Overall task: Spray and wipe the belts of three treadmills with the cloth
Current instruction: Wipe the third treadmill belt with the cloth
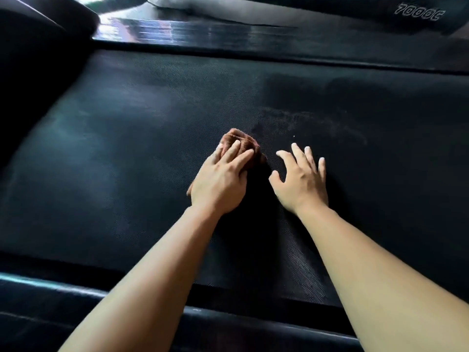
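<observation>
Brown cloth (238, 139) sits pressed under the left hand's (220, 177) flat fingers, mid treadmill belt (121, 153) — wiping looks underway. The right hand (300, 180) rests spread and empty — a dusty smear (317, 120) toward the far edge is not yet wiped.

The belt (127, 148) spans the view from left to right. Near its middle lies the cloth (238, 138), with the left grip (223, 176) laid flat on top of it, fingers reaching over its near part. Just right of the cloth and apart from it, the right grip (299, 179) rests on the belt with its fingers spread. The near rail (76, 301) runs along the belt's front edge, under both forearms. The far rail (228, 34) runs along its back edge, and beyond it, at the upper right, is a housing with lettering (420, 12).
</observation>
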The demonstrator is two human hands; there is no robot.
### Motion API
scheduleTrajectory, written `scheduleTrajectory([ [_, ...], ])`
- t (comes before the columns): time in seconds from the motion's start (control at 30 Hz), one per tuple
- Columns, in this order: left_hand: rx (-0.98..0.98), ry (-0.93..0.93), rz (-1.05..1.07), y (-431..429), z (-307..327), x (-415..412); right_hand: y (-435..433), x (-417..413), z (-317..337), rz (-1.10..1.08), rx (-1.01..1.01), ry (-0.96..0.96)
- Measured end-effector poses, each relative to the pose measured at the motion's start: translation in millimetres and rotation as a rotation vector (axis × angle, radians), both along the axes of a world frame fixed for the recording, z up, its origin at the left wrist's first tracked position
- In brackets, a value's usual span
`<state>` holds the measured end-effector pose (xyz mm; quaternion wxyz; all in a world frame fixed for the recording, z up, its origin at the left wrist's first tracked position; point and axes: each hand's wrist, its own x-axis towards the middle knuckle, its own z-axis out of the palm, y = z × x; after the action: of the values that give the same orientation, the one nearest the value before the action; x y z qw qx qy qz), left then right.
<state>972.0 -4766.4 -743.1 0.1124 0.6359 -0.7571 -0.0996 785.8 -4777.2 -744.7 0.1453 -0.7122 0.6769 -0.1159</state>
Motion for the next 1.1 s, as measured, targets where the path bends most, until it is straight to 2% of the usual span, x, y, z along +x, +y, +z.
scheduleTrajectory([
  [0.23, 0.004, -0.009, -0.048, 65, 2, 3, 60, -40, 4, 0.033, 0.014, 0.044],
  [0.4, 0.005, -0.045, 0.119, 94, -4, 29, 90, -70, 2, 0.035, 0.04, 0.08],
  [0.53, 0.001, -0.007, 0.329, 80, 3, 24, 103, -95, -2, 0.036, 0.051, 0.091],
  [0.7, 0.069, -0.013, 0.405, 27, 2, 0, 113, -118, -1, 0.011, 0.014, 0.104],
  [0.8, 0.066, 0.003, 0.307, 0, 10, -41, 117, -121, -1, -0.022, 0.031, 0.109],
  [0.97, -0.12, 0.057, -0.126, 2, 15, -136, 119, -129, 2, -0.036, 0.07, 0.147],
  [1.0, -0.102, 0.035, -0.179, 9, 9, -147, 120, -133, 3, -0.04, 0.074, 0.148],
  [1.1, 0.059, -0.009, -0.17, 44, 1, -152, 128, -144, 0, -0.045, 0.075, 0.144],
])
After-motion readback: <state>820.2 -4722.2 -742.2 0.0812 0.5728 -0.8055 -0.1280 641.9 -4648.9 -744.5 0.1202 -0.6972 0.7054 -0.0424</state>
